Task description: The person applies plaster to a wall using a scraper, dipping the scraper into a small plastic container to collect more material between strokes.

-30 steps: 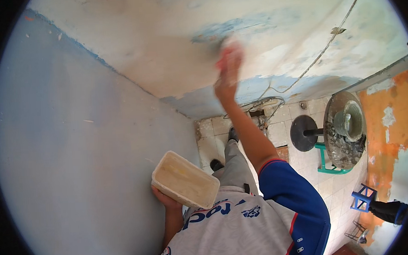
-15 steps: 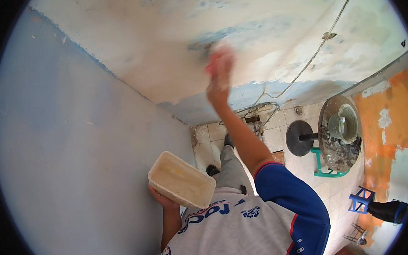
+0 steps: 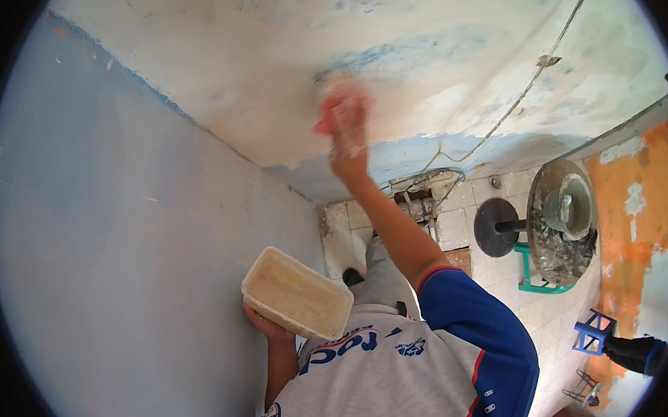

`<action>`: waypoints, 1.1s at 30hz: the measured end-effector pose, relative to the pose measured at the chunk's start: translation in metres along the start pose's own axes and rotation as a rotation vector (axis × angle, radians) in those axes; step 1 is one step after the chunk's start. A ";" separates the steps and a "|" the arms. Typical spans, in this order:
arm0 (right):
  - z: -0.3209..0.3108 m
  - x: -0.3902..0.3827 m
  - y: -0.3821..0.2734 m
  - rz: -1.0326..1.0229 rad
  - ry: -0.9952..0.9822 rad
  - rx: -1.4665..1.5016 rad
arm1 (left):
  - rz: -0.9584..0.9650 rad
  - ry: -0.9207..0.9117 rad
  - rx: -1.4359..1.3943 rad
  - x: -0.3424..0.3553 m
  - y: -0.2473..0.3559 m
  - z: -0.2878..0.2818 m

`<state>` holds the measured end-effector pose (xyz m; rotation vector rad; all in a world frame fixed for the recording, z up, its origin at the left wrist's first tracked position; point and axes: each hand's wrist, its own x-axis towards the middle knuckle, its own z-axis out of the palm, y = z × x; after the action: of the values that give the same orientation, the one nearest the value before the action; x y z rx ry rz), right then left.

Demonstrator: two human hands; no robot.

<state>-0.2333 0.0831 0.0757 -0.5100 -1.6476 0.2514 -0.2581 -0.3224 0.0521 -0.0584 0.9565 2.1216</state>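
My left hand [image 3: 268, 323] is closed on the lower left side of a cream rectangular plastic tub [image 3: 333, 334], its fingers partly hidden underneath. The tub is tilted and shows a pale, cloudy coating or filling with a yellowish spot. Up at the patchy white and blue wall [image 3: 267, 83], my right hand [image 3: 351, 128] is closed round a red thing [image 3: 332, 113]. Motion smears both, so the red thing's kind does not show. It is at or close against the wall, just below a blue-grey patch. Whitish smears mark that hand.
A blue-grey wall [image 3: 123, 219] rises close at my left. A cable [image 3: 524, 93] runs down the worked wall to a broken spot in the tiled floor. At right stand a round table [image 3: 549, 254] bearing a bucket [image 3: 575, 205], a green stool [image 3: 530, 277] and a blue stool [image 3: 593, 332].
My right hand has moved slightly left and down along the wall with the red thing. The left hand holds the tub in nearly the same place.
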 end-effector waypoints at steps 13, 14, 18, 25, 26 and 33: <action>-0.016 0.026 0.030 -0.060 0.160 -0.283 | 0.026 -0.038 0.026 0.002 -0.002 0.003; 0.002 0.007 0.009 -0.017 0.075 -0.111 | 0.019 -0.032 0.034 0.004 -0.002 0.003; 0.012 -0.016 -0.018 -0.024 -0.047 -0.035 | 0.023 0.015 0.003 0.013 -0.001 0.004; -0.047 0.066 0.065 0.202 0.369 -0.260 | 0.005 0.023 -0.054 0.014 -0.002 0.010; -0.034 0.058 0.058 0.225 0.318 -0.247 | -0.002 0.041 -0.043 0.015 -0.003 0.013; 0.000 -0.001 -0.001 -0.083 -0.020 0.067 | 0.015 -0.033 0.008 0.031 0.007 0.031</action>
<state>-0.2336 0.0816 0.0757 -0.3886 -1.6695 0.2504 -0.2761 -0.2847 0.0679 -0.0122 0.9486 2.1263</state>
